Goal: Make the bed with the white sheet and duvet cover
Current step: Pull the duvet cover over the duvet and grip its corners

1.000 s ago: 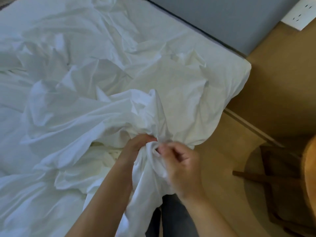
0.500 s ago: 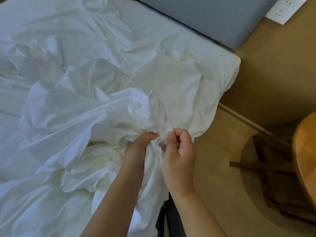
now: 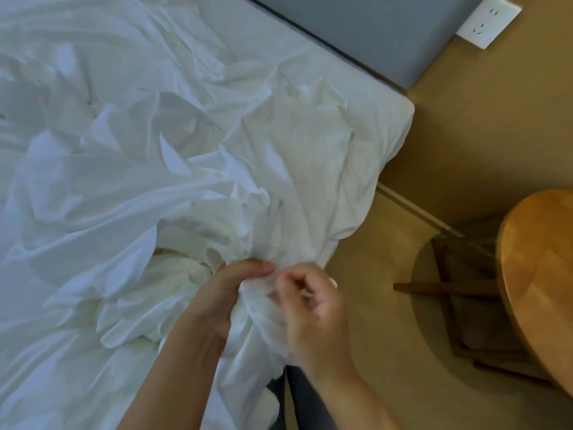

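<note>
Crumpled white bedding (image 3: 192, 169) covers the bed, heaped in folds across the mattress (image 3: 400, 119). I cannot tell the sheet from the duvet cover. At the bed's near edge a bunch of the white fabric (image 3: 257, 302) is gathered between my hands. My left hand (image 3: 223, 293) grips the bunch from the left, thumb on top. My right hand (image 3: 313, 308) pinches the same fabric from the right with curled fingers; it is blurred. More cloth hangs down below my hands.
A grey headboard (image 3: 372, 29) runs along the far side of the bed. A white wall socket (image 3: 488, 21) sits at top right. A round wooden table (image 3: 539, 274) with dark legs (image 3: 446, 287) stands to the right on the tan floor (image 3: 403, 352).
Both hands keep hold of the gathered fabric. My right hand has shifted its fingers on the bunch. The view has tilted so the wooden table shows more at the right.
</note>
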A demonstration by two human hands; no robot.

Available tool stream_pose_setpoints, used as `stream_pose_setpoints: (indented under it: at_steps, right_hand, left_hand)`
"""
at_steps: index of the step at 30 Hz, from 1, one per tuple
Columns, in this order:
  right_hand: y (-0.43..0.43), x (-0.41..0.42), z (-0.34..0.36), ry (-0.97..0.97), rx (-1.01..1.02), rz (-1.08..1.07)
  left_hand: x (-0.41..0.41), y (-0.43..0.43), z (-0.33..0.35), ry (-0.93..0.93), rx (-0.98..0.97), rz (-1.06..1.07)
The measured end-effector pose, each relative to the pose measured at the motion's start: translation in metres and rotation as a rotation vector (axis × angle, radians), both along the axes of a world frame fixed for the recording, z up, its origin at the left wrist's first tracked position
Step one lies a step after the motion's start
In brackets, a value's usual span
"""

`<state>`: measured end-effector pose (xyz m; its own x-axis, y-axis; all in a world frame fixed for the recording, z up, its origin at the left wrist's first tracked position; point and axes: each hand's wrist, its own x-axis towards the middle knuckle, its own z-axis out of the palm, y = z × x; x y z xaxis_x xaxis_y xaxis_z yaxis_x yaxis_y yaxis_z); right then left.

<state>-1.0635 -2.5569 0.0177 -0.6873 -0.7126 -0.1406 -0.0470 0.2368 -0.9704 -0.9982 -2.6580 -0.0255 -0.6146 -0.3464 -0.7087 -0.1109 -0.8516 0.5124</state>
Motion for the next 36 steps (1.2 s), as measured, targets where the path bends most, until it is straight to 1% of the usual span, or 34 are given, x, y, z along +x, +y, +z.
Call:
stream_pose_setpoints:
  at_steps: [1,3,6,7,8,10,11,13,15,16,18,20,21,22,25,27,29,31,34,36]
  right_hand:
    - [-0.003,-0.007,0.000,-0.024,0.077,-0.103]
    - [-0.010,-0.020,-0.002,-0.109,0.252,-0.190]
    - [-0.019,-0.042,-0.012,-0.374,0.414,-0.146]
    - [-0.020,-0.045,-0.016,-0.432,0.446,-0.105]
    - [-0.020,-0.046,-0.019,-0.446,0.461,-0.075]
    - [-0.021,-0.045,-0.022,-0.359,0.450,-0.110]
    - [-0.021,-0.045,-0.022,-0.297,0.406,-0.183]
    - [-0.020,-0.047,-0.017,-0.190,0.256,-0.366]
    - [-0.021,-0.047,-0.005,-0.078,0.114,-0.458]
    - [-0.022,-0.045,0.002,-0.011,0.085,-0.428]
    - [-0.027,-0.040,0.014,0.064,0.085,-0.240]
    - [-0.031,-0.043,0.024,0.055,0.129,-0.013]
    - [-0.031,-0.046,0.029,0.048,0.158,0.063]
    - [-0.030,-0.048,0.033,0.051,0.185,0.098]
    - [-0.020,-0.045,0.034,0.106,0.232,0.079]
    - [-0.015,-0.039,0.031,0.098,0.214,0.061]
    - [-0.012,-0.037,0.029,-0.005,0.183,0.051]
    - [-0.012,-0.037,0.029,-0.167,0.135,0.108]
    - [-0.011,-0.039,0.031,-0.305,0.106,0.258]
    - [-0.011,-0.046,0.033,-0.385,0.085,0.294]
  left_hand:
    - [-0.002,0.000,0.006,0.039,-0.020,-0.012]
    - [-0.003,0.002,0.019,0.062,-0.042,-0.015]
    - [-0.002,0.002,0.025,0.174,0.016,0.045]
    - [-0.002,0.002,0.028,0.186,0.023,0.016]
    - [-0.001,0.003,0.027,0.178,0.019,-0.047]
    - [-0.001,0.002,0.028,0.110,-0.019,-0.159]
    - [-0.002,0.002,0.029,0.070,-0.056,-0.193]
    - [-0.008,0.002,0.031,-0.014,-0.148,-0.237]
    - [-0.016,0.004,0.033,-0.080,-0.262,-0.246]
    - [-0.020,0.006,0.035,-0.079,-0.300,-0.223]
    - [-0.028,0.008,0.039,-0.009,-0.269,-0.189]
    - [-0.034,0.007,0.050,0.124,-0.182,-0.121]
    - [-0.034,0.004,0.052,0.157,-0.179,-0.088]
    - [-0.033,0.002,0.052,0.168,-0.204,-0.086]
    - [-0.036,-0.004,0.052,0.145,-0.310,-0.242]
    - [-0.037,-0.005,0.050,0.117,-0.344,-0.304]
    - [-0.039,-0.006,0.049,0.134,-0.358,-0.314]
    - [-0.039,-0.005,0.045,0.202,-0.315,-0.297]
    - [-0.039,0.001,0.037,0.252,-0.042,-0.087]
    - [-0.041,0.006,0.036,0.261,0.085,0.007]
